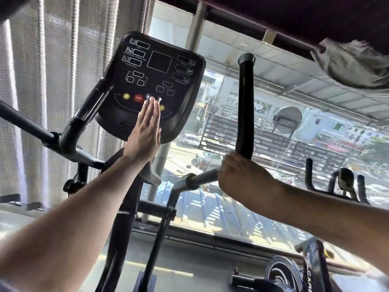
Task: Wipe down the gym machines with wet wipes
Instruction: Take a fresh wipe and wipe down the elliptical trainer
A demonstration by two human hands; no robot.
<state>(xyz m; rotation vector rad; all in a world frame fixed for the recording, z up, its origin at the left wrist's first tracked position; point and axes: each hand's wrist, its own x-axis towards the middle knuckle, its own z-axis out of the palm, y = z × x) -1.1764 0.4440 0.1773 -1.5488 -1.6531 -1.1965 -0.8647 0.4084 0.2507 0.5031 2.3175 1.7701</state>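
Observation:
A black exercise-machine console [155, 81] with white outlined displays and yellow and red buttons stands ahead of me. My left hand [145, 131] lies flat against its lower edge, fingers together and pointing up, fingertips near the buttons. I cannot tell whether a wipe is under the palm. My right hand [242, 178] is wrapped around the bend of the right handlebar [245, 106], a black upright grip with a grey end cap. A grey cloth-like shape [353, 64] shows at the top right edge.
The left handlebar [27, 125] runs out to the left. A large window [273, 144] faces a street beyond the machine, with a pale curtain [52, 81] on the left. Another machine's handles [341, 182] stand at the right. A fan wheel [282, 275] sits at the bottom right.

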